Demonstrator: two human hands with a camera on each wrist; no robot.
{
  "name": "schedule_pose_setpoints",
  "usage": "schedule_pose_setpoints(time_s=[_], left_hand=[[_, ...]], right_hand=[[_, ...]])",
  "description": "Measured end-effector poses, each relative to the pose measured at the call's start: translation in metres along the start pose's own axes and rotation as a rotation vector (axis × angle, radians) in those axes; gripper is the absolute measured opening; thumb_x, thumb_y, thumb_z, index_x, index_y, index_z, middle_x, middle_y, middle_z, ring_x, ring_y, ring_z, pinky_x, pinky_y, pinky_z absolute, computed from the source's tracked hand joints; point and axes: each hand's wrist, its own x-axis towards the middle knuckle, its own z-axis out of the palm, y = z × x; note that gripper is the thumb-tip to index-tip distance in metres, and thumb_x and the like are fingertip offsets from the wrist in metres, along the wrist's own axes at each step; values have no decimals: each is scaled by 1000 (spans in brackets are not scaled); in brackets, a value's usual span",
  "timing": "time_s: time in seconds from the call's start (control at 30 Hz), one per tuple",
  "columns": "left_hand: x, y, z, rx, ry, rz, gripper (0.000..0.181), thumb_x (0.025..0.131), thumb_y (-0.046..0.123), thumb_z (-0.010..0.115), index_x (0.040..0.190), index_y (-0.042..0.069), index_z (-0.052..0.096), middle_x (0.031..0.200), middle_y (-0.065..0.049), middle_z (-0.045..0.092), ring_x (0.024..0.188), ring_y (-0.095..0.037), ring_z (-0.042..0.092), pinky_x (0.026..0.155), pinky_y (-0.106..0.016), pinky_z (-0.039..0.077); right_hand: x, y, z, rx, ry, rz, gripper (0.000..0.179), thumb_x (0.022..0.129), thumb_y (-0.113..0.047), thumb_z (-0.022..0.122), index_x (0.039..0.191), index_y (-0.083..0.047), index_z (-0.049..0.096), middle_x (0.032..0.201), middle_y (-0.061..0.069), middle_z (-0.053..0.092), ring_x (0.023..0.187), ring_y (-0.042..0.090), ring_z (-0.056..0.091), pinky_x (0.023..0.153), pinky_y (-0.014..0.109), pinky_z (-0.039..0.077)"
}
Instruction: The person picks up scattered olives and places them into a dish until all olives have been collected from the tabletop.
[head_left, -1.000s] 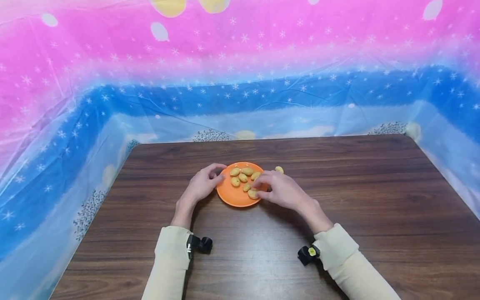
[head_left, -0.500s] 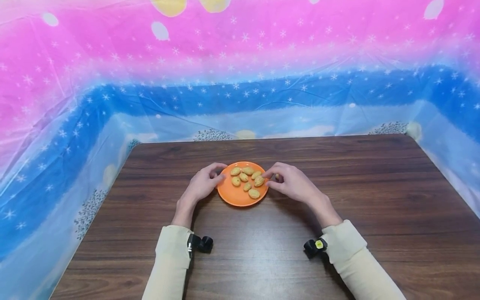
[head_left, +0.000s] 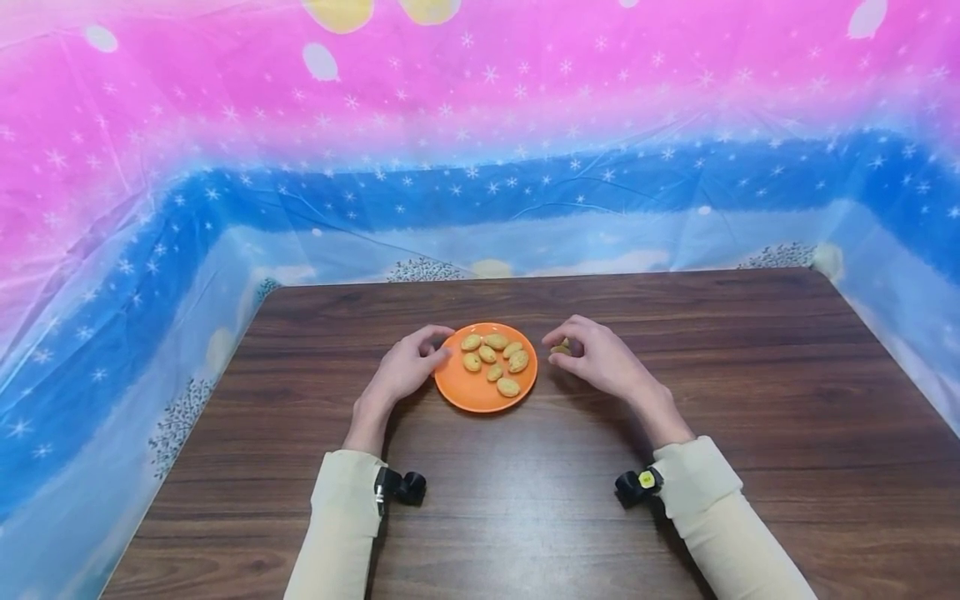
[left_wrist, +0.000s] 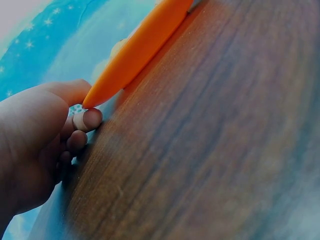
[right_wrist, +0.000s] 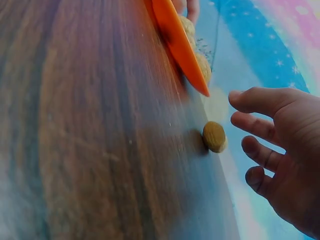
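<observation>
An orange plate (head_left: 474, 397) lies on the table, holding several yellow-tan oval pieces (head_left: 508, 387) with rough skins, like small potatoes or nuts; their exact kind is unclear. My left hand (head_left: 408, 364) pinches the plate's left rim, thumb on one side and fingers on the other in the left wrist view. To the right of the plate is my right hand (head_left: 596, 354), fingers spread and apart from the plate. By its fingertips a loose brownish oval piece (right_wrist: 214, 137) sits on the table, partly hidden behind the fingers in the head view.
The brown wood-grain table (head_left: 480, 517) extends around both hands. Behind it and at the sides hangs a pink and blue snowflake cloth (head_left: 480, 192). Small black cameras (head_left: 637, 485) are strapped at both wrists.
My right hand has moved from over the plate's right side to the table beside it, at the loose oval piece. The left hand and the plate have stayed still.
</observation>
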Motion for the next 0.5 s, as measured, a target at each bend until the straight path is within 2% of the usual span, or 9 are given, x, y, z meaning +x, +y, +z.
schedule_pose_setpoints(time_s=[0.3,0.5], left_hand=[[1,0,1,2,2,8,36,102,33,59,137,26,58,83,-6,57,65,-22,49,61,-34,36],[4,-2,2,10,6,7,35,102,34,58,137,27,59,82,-5,58,66,-22,51,62,-34,37]], right_hand=[[-1,9,-2,-21,-1,33,26,94,-22,73,119,-12,73,109,1,63,77,17,52,65,35,43],[-3,14,-2,-33,-9,58,27,94,-22,73,120,-15,73,117,2,63,80,19,52,70,36,42]])
